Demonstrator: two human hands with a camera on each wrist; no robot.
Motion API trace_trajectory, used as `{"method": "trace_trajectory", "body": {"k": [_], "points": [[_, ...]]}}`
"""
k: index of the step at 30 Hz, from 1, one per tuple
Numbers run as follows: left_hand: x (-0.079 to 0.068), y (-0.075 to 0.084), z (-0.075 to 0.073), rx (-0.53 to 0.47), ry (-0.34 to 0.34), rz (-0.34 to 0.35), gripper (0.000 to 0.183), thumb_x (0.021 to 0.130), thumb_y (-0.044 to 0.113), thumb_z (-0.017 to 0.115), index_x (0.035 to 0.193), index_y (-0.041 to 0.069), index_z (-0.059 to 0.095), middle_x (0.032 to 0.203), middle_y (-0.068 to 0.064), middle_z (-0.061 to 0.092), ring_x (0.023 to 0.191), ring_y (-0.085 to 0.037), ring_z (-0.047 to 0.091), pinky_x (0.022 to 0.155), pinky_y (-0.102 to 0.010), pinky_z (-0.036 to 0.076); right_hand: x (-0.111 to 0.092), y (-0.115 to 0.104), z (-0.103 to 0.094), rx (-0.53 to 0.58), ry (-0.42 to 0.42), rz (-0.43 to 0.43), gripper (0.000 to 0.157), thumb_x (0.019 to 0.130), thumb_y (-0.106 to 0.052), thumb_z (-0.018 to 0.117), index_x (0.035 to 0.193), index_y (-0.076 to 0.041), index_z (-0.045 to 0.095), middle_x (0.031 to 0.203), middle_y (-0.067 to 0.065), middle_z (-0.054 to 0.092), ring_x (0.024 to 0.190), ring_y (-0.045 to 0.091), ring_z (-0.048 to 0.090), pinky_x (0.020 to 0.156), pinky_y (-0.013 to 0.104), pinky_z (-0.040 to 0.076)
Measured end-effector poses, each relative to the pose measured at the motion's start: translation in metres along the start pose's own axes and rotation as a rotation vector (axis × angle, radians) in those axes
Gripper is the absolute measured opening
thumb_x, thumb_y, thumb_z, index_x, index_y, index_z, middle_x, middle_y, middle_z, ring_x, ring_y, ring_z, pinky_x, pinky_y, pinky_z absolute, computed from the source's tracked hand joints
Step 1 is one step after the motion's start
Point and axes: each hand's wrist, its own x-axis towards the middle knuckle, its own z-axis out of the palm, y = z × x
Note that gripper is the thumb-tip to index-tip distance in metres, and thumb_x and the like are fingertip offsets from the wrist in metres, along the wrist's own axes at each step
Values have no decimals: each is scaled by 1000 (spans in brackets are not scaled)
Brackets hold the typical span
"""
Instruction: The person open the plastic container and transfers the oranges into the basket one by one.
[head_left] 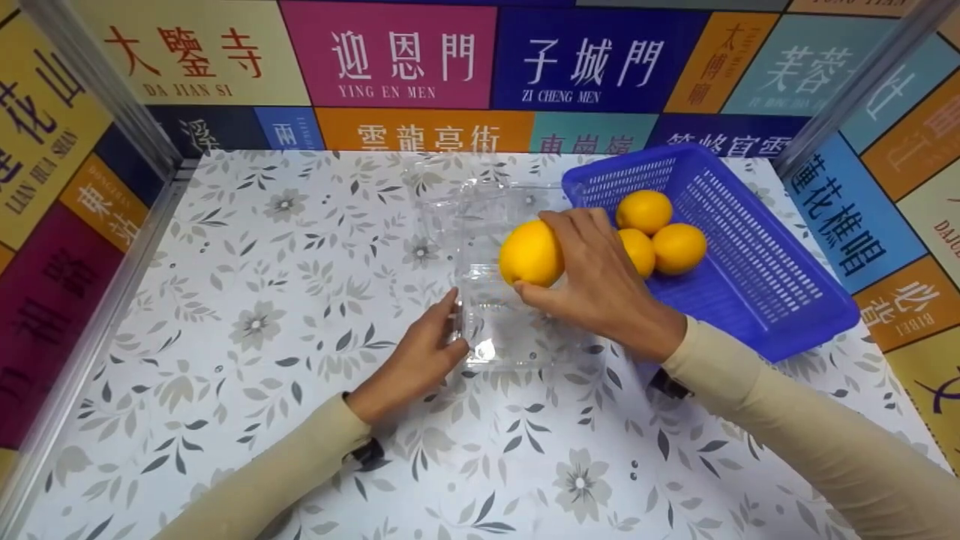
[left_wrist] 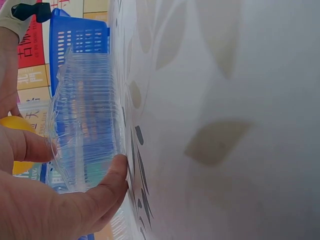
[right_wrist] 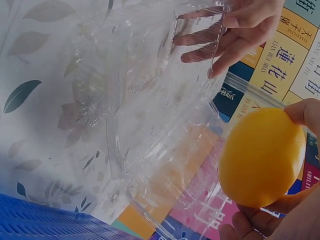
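Observation:
My right hand grips a smooth, oval yellow lemon between thumb and fingers, raised over a clear plastic clamshell box. In the right wrist view the lemon shows almost whole, the thumb on one side and curled fingers beneath. My left hand is at the box's left side. Its thumb touches the rim and its extended fingers rest along the outer wall in the left wrist view, where the ribbed side of the box faces me. Through the plastic, the left fingers look spread.
A blue-purple perforated basket stands to the right, close beside the box. Several lemons lie in it, one partly hidden by my right hand. The flower-patterned tabletop is bordered by printed panels at the back and sides.

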Motion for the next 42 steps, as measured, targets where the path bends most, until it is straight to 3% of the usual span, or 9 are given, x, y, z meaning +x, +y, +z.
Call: {"method": "trace_trajectory", "body": {"k": [16, 31, 42], "points": [[1, -1, -1, 1, -6, 4, 86, 98, 3, 59, 172, -9, 17, 164, -28, 48, 144, -40, 58, 119, -49, 50, 10, 10, -16, 30, 32, 60, 84, 86, -44, 87, 149, 4, 59, 139, 23, 64, 121, 41, 49, 105, 51, 44], [-1, 0, 0, -2, 5, 14, 86, 98, 3, 61, 171, -9, 19, 164, -29, 48, 143, -43, 58, 120, -51, 49, 15, 37, -25, 37, 61, 158, 80, 88, -43, 84, 149, 2, 60, 136, 25, 63, 121, 43, 46, 98, 55, 38], [-1, -1, 0, 3, 2, 7, 86, 97, 3, 60, 172, -8, 19, 163, -28, 49, 143, -43, 58, 120, -51, 48, 17, 53, -31, 43, 103, 205, 76, 89, -40, 84, 146, 3, 60, 134, 26, 63, 120, 44, 45, 94, 54, 41]]}}
